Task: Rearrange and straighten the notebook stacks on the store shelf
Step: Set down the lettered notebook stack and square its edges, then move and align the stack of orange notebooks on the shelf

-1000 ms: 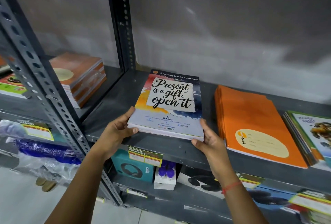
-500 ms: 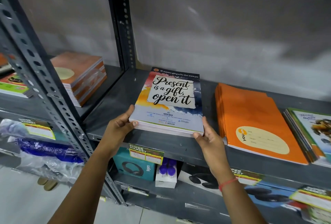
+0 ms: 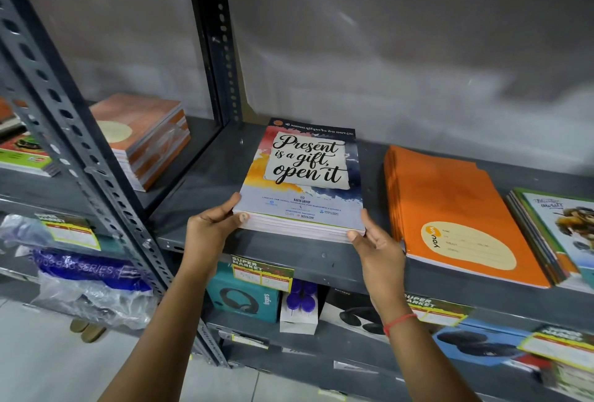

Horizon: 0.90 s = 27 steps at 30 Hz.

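Observation:
A stack of notebooks with a "Present is a gift, open it" cover (image 3: 305,173) lies flat on the grey metal shelf (image 3: 308,260), near its front edge. My left hand (image 3: 210,234) grips the stack's near left corner, thumb on the front edge. My right hand (image 3: 376,247) holds the near right corner, fingers along the side. To the right lies an orange notebook stack (image 3: 450,205), slightly fanned, and further right a green-edged illustrated stack (image 3: 559,231) cut off by the frame.
A perforated upright post (image 3: 67,131) and a rear post (image 3: 213,35) divide this bay from the left one, where a brown notebook stack (image 3: 144,138) sits. Below are headphone boxes (image 3: 241,299), price labels (image 3: 262,273) and plastic-wrapped goods (image 3: 86,286).
The stack has slid slightly deeper onto the shelf and squared up with its edge. Both hands stay on its near corners.

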Each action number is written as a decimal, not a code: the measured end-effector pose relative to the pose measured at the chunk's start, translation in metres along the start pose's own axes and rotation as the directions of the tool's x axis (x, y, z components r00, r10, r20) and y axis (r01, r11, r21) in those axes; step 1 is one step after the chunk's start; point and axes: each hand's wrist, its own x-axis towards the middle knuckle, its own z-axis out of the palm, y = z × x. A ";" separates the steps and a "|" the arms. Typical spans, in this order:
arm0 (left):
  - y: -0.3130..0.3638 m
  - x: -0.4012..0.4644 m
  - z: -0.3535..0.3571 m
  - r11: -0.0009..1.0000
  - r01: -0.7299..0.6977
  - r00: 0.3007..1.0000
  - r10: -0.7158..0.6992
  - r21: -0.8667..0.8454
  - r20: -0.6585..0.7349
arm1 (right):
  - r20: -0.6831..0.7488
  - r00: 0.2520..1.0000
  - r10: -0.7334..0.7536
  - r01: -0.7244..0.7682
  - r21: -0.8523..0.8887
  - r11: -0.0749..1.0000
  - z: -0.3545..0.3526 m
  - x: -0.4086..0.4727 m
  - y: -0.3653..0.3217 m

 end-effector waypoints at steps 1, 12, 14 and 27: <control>0.000 0.000 0.000 1.000 0.005 1.000 -0.005 0.000 0.001 | -0.010 1.000 0.004 -0.004 0.001 1.000 0.000 0.000 0.001; -0.003 0.002 -0.006 0.999 -0.022 1.000 0.022 -0.039 -0.002 | -0.068 0.998 -0.009 0.005 -0.058 0.998 0.002 0.001 0.003; -0.001 0.000 -0.005 1.000 -0.021 1.000 0.021 -0.020 -0.015 | -0.070 0.997 -0.019 0.013 -0.082 0.997 0.002 -0.001 -0.001; 0.010 -0.117 0.152 0.865 -0.424 0.892 0.347 0.269 0.291 | -0.482 0.842 -0.242 0.180 -0.173 0.968 -0.145 -0.037 -0.017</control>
